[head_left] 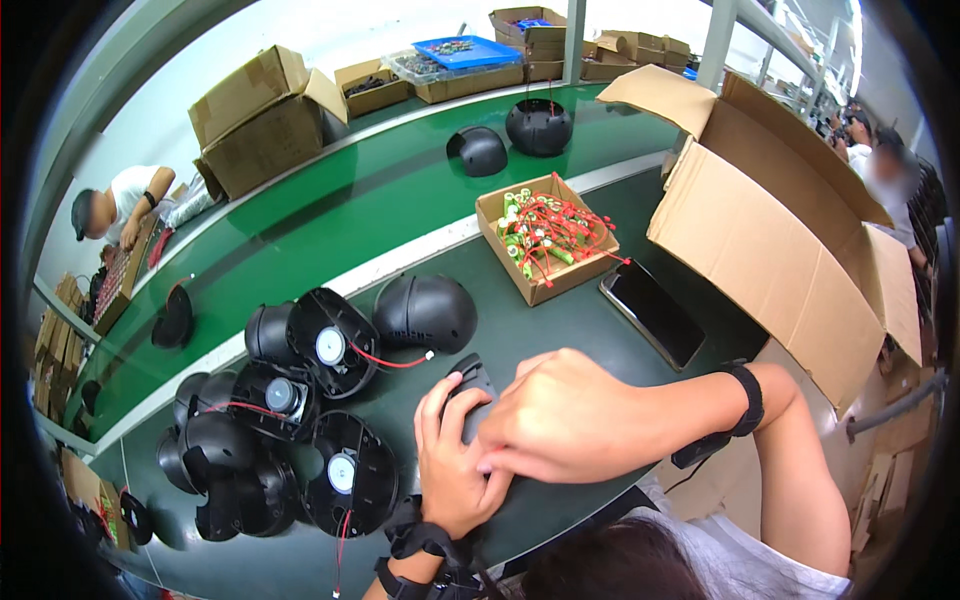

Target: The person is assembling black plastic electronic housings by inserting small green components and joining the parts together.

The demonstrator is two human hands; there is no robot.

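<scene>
My left hand (450, 465) is on the bench with its fingers curled around a small dark plastic part (476, 408). Over it, my right hand (565, 415) is closed, its fingertips pressed together against the left hand and the part. Whatever the right fingers pinch is hidden beneath the hand. Just beyond my hands sits a round black shell (428, 312). To their left are black housings with speakers, one with a white-centred speaker (331, 346) and a red lead, another with a similar speaker (342, 474).
An open cardboard tray (535, 291) holds green cells with red wires; a phone (652, 315) lies beside it. A large open carton (765, 255) stands at right. Across the green conveyor (300, 225) are more black shells (540, 128). A co-worker (130, 205) bends over at far left.
</scene>
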